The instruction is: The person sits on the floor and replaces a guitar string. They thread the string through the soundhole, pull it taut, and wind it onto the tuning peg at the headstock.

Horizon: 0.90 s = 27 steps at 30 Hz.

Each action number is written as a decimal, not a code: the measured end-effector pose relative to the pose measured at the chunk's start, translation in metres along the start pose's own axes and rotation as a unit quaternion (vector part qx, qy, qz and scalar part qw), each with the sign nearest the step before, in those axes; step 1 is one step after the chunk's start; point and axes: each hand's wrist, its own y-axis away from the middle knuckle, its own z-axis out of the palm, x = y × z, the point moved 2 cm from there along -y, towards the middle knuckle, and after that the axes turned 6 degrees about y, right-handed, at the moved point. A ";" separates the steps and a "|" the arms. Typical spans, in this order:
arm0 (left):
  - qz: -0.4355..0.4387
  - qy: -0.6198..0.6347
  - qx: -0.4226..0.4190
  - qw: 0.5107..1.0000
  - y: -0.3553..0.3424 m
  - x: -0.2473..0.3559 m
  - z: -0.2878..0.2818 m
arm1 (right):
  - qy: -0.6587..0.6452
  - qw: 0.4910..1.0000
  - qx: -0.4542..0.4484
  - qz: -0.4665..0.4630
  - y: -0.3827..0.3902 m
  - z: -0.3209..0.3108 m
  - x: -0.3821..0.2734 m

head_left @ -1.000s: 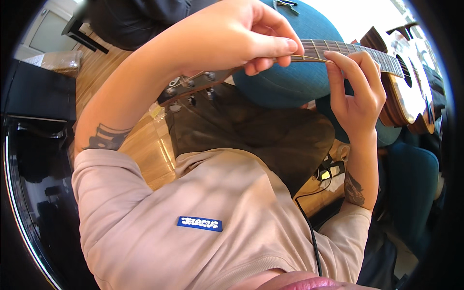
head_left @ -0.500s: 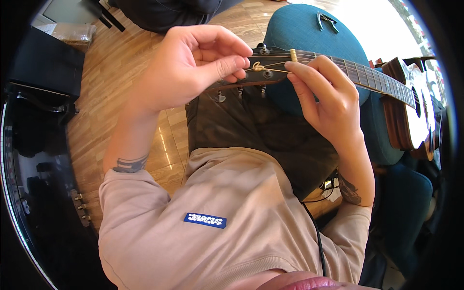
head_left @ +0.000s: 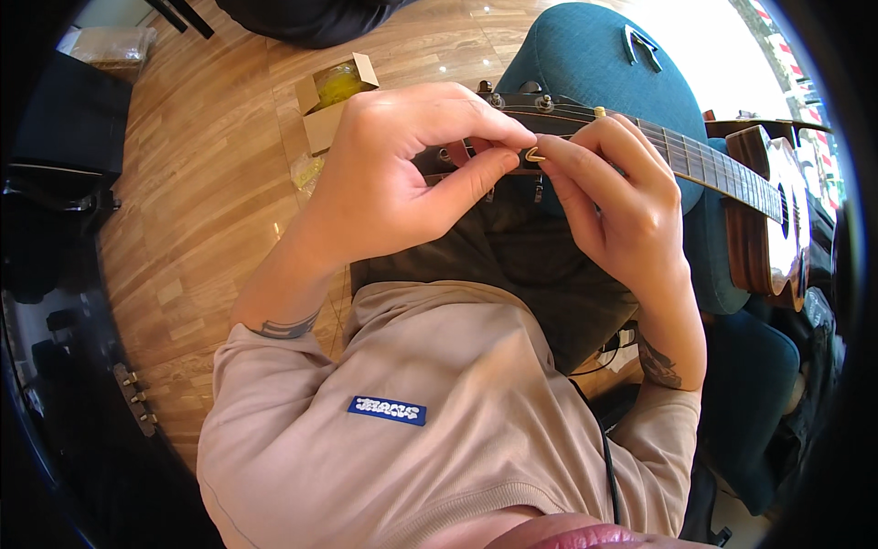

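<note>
So, right hand (head_left: 622,188) pinches a looped string (head_left: 535,156) over the head of the guitar (head_left: 704,167); left hand (head_left: 402,169) just beside it, thumb and index nearly together, can't tell if gripping string.

Left of the guitar (head_left: 713,174), a box (head_left: 322,130) with an item (head_left: 338,85) inside stands on the floor (head_left: 183,238); beyond the guitar, a clamp (head_left: 632,46) lies on a seat (head_left: 567,55).

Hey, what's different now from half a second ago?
Your right hand moved left along the dark guitar headstock, bringing its fingers close to those of your left hand by a thin gold-coloured string loop. The dark V-shaped clip still lies on the rounded blue fabric seat.
</note>
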 end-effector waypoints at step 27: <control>-0.013 -0.143 0.008 0.990 0.025 0.015 0.023 | 0.042 0.993 -0.044 -0.102 0.012 0.001 -0.013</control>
